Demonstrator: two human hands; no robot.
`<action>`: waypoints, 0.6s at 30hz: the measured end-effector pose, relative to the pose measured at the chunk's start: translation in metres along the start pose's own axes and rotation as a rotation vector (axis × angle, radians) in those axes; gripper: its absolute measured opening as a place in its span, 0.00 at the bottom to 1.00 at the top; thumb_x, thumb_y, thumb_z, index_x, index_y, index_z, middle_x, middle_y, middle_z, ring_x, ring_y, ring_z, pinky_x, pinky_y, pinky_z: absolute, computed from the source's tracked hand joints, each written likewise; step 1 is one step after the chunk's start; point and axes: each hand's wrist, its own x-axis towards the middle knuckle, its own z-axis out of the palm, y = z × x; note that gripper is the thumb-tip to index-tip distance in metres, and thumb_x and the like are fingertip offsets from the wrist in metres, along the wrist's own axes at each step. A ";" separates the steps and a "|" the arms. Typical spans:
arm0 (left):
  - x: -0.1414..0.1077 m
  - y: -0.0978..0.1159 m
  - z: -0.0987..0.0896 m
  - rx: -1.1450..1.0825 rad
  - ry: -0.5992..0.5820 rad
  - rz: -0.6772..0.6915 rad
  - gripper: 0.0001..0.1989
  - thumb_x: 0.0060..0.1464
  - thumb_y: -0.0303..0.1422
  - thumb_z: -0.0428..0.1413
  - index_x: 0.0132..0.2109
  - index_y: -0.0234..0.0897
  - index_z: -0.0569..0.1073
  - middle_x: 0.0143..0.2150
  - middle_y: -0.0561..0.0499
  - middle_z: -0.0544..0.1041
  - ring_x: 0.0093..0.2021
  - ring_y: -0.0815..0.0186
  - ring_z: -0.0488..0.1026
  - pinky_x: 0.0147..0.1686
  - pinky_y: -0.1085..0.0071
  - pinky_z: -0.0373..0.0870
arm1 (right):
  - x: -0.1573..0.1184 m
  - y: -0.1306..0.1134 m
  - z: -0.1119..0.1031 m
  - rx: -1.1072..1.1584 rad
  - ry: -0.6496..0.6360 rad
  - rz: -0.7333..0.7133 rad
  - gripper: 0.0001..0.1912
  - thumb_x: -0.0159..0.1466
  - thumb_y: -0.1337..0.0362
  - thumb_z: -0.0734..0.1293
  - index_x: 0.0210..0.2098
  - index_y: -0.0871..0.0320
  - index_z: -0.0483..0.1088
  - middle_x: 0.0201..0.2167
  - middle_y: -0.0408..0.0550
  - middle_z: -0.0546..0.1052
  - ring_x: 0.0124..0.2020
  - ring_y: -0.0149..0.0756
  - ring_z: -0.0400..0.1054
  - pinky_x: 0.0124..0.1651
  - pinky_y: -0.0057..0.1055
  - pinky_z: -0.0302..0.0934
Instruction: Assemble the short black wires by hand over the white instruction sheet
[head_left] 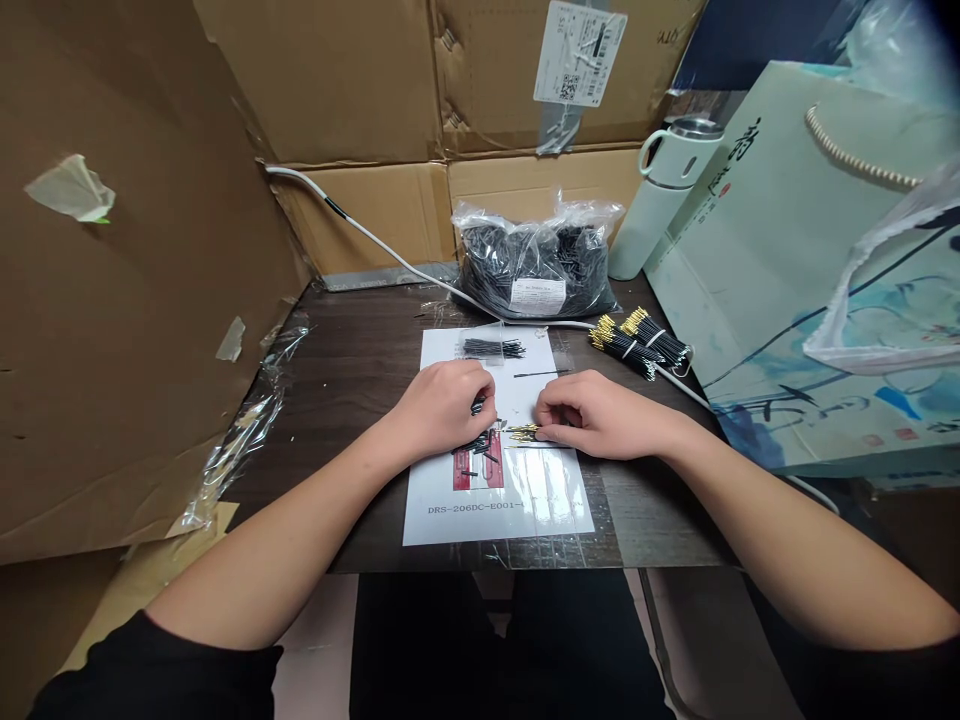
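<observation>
Beyond, a clear bag [538, 240] holds black pieces [486, 258]; curled hands [450, 408] [589, 412] apart, grip unclear

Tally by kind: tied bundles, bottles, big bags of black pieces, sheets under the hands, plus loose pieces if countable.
Tied bundles: 2
Bottle: 1
Big bag of black pieces: 1
Sheet: 1
Loose pieces: overlapping, partly hidden; no count
Total: 5, loose excluded

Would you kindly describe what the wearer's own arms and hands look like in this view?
The left hand and right hand are bare, with no gloves and no ring, watch or bracelet visible. The forearms are uncovered too; plain black sleeves begin around the elbows, with no marking to be seen.
</observation>
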 end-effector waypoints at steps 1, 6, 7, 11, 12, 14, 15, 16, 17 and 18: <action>0.000 0.000 0.000 -0.002 0.008 0.006 0.04 0.62 0.27 0.59 0.38 0.37 0.79 0.37 0.47 0.81 0.39 0.58 0.77 0.41 0.63 0.71 | 0.000 0.000 0.000 -0.005 0.001 0.001 0.08 0.70 0.66 0.72 0.34 0.57 0.73 0.29 0.42 0.75 0.30 0.34 0.63 0.38 0.31 0.54; 0.001 -0.001 0.001 -0.074 0.082 0.016 0.04 0.64 0.27 0.59 0.39 0.36 0.78 0.36 0.48 0.80 0.37 0.60 0.76 0.41 0.64 0.70 | -0.001 0.000 0.001 -0.023 0.009 0.009 0.05 0.69 0.68 0.72 0.35 0.57 0.74 0.30 0.43 0.75 0.32 0.35 0.65 0.39 0.31 0.56; 0.001 0.000 0.001 -0.120 0.093 0.009 0.04 0.64 0.28 0.59 0.40 0.36 0.78 0.36 0.49 0.81 0.36 0.61 0.76 0.40 0.64 0.70 | -0.001 0.000 0.001 -0.026 0.007 0.001 0.04 0.69 0.68 0.72 0.36 0.58 0.75 0.31 0.44 0.76 0.32 0.35 0.65 0.39 0.32 0.56; 0.000 0.007 0.003 -0.347 0.090 -0.063 0.05 0.67 0.29 0.58 0.41 0.37 0.80 0.32 0.52 0.80 0.30 0.66 0.73 0.35 0.68 0.68 | -0.001 0.000 0.001 -0.045 0.001 -0.017 0.05 0.71 0.69 0.69 0.37 0.58 0.76 0.34 0.47 0.79 0.34 0.36 0.68 0.41 0.33 0.58; 0.000 0.009 0.004 -0.402 0.089 -0.088 0.06 0.67 0.30 0.59 0.42 0.37 0.80 0.31 0.53 0.80 0.29 0.67 0.73 0.34 0.69 0.68 | -0.001 -0.001 0.001 -0.051 0.003 -0.020 0.06 0.71 0.69 0.68 0.38 0.58 0.77 0.34 0.48 0.79 0.34 0.37 0.69 0.42 0.33 0.59; 0.000 0.013 0.006 -0.504 0.091 -0.139 0.07 0.67 0.31 0.59 0.42 0.38 0.82 0.31 0.53 0.81 0.29 0.67 0.73 0.32 0.69 0.68 | -0.001 -0.001 0.001 -0.059 0.005 -0.021 0.07 0.72 0.69 0.67 0.38 0.59 0.77 0.34 0.48 0.80 0.34 0.37 0.69 0.42 0.34 0.59; 0.001 0.014 0.007 -0.549 0.091 -0.163 0.07 0.67 0.32 0.60 0.42 0.37 0.83 0.32 0.52 0.82 0.29 0.67 0.73 0.32 0.70 0.69 | -0.001 -0.001 0.002 -0.062 0.002 -0.021 0.07 0.72 0.69 0.67 0.38 0.59 0.77 0.35 0.49 0.80 0.34 0.37 0.70 0.42 0.34 0.60; 0.001 0.015 0.009 -0.588 0.092 -0.185 0.07 0.67 0.32 0.61 0.43 0.37 0.84 0.33 0.51 0.83 0.31 0.67 0.74 0.33 0.70 0.70 | -0.001 -0.001 0.002 -0.064 -0.001 -0.019 0.07 0.72 0.69 0.67 0.38 0.59 0.77 0.35 0.49 0.80 0.34 0.38 0.70 0.42 0.34 0.60; 0.001 0.016 0.010 -0.622 0.094 -0.205 0.07 0.66 0.32 0.61 0.44 0.37 0.85 0.35 0.50 0.84 0.32 0.66 0.76 0.33 0.70 0.71 | -0.001 -0.002 0.002 -0.066 -0.006 -0.017 0.06 0.72 0.69 0.67 0.38 0.58 0.77 0.35 0.49 0.80 0.34 0.38 0.70 0.43 0.34 0.60; 0.002 0.016 0.011 -0.651 0.095 -0.221 0.07 0.66 0.32 0.62 0.46 0.37 0.85 0.37 0.49 0.86 0.34 0.65 0.77 0.35 0.69 0.73 | -0.001 -0.002 0.001 -0.066 -0.008 -0.018 0.06 0.72 0.68 0.67 0.38 0.58 0.76 0.35 0.49 0.80 0.35 0.38 0.70 0.43 0.34 0.60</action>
